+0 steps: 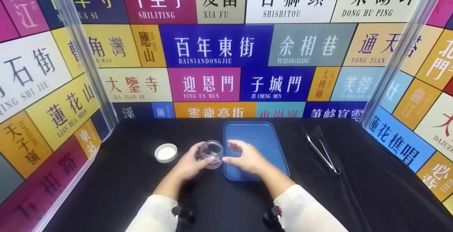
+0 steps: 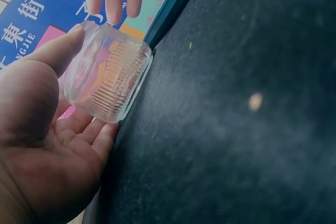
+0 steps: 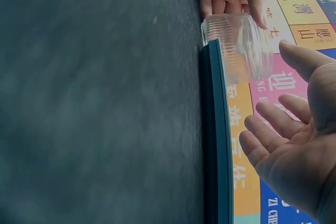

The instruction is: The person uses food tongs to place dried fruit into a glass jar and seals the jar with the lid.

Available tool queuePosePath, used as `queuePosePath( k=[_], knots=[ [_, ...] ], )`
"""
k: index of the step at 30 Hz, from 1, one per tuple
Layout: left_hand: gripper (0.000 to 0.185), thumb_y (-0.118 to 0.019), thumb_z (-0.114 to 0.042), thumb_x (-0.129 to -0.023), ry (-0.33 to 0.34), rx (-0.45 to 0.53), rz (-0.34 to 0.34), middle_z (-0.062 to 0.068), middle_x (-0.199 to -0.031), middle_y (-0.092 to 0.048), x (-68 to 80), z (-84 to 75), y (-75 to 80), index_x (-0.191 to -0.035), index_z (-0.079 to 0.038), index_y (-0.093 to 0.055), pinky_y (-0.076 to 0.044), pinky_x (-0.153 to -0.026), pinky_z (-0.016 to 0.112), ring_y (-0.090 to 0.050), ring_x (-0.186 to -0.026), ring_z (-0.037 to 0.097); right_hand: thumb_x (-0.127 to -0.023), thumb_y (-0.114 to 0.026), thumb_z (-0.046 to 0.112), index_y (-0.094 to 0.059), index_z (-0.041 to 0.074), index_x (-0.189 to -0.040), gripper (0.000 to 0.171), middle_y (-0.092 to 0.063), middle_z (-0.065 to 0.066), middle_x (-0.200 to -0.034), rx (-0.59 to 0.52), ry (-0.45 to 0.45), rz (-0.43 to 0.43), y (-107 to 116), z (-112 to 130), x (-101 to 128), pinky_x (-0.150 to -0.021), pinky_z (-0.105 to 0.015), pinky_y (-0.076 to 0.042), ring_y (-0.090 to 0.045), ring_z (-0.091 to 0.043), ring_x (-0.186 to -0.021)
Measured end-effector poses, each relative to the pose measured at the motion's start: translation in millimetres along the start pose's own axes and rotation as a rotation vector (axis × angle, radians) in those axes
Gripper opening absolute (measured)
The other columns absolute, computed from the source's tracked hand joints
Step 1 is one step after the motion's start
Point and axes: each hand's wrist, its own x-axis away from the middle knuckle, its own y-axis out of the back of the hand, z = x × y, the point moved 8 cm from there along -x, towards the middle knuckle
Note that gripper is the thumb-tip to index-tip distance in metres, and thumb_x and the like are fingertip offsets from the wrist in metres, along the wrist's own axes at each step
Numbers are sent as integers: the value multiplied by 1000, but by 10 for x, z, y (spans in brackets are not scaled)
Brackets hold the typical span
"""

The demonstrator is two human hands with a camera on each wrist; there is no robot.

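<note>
1. Right now the person's left hand cups a small clear ribbed plastic jar, thumb and fingers curled round its side.
2. That jar sits on the black tabletop, just beside the left edge of a flat blue rectangular tray.
3. Close by, the right hand hovers over the tray's near left part, fingers spread and loose, holding nothing.
4. Further left lies a round white lid; well right of the tray rest metal tongs.
</note>
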Motion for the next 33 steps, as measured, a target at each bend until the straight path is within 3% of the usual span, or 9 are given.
queuePosePath(
  k=[11,17,24,33],
  knots=[
    [78,-79,-34,-98,-9,-9,68,21,-159,-56,-18,39,42,-161,-6,-42,-43,-125,58,-54,-148,41,-84,-92,20,-45,0,-159,91,-57,-22,-158,-107,31,57,-276,21,-222,-123,-57,-45,-55,-45,-146],
    [75,-75,-27,-102,-38,39,115,25,-161,-52,-8,55,59,-162,-2,-39,-39,-127,58,-50,-151,43,-83,-93,20,-45,2,-160,93,-55,-21,-160,-156,16,53,-381,-14,-313,-124,-55,-45,-56,-42,-146],
    [74,-73,-23,-103,-46,50,121,26,-162,-50,3,57,71,-163,0,-38,-34,-130,58,-46,-154,44,-81,-94,20,-44,2,-160,96,-54,-21,-161,-147,30,51,-443,-43,-352,-125,-54,-44,-56,-42,-146],
    [73,-73,-25,-102,-36,61,117,24,-162,-51,-1,38,47,-163,-2,-39,-36,-130,57,-48,-153,41,-79,-95,23,-48,6,-158,94,-58,-18,-156,-135,54,24,-463,-88,-377,-125,-54,-44,-57,-39,-143]
  ],
)
